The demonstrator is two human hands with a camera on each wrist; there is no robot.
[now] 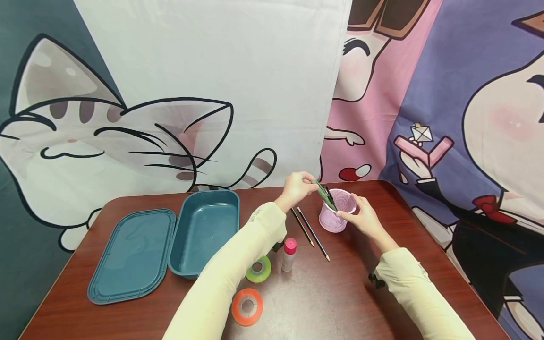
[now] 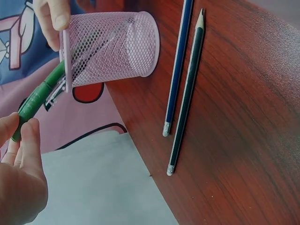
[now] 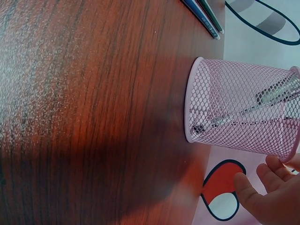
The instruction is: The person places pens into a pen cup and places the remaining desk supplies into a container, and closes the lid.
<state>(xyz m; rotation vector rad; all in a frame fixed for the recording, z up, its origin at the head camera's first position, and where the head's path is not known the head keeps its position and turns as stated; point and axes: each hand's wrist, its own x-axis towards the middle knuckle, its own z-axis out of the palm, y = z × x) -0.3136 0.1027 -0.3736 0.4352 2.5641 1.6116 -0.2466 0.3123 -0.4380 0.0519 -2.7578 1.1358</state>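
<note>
L hand (image 1: 296,188) pinched green plastic pen (image 2: 35,102), partly in round lilac mesh cup (image 1: 332,220); R hand (image 1: 365,219) gripped cup's rim; 2 dark wooden pencils (image 2: 188,89) lay L of cup; only head cam showed pink-capped glue stick (image 1: 288,256).

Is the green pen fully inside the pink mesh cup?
No, the left hand pinches the green pen, which sticks out of the pink mesh cup.

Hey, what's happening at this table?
Someone's left hand is pinching a green pen, partway inside the pinkish mesh cup. Their right hand holds the cup at its rim. Two pencils lie beside it on the table. The blue box is open, its lid lying next to it.
</note>
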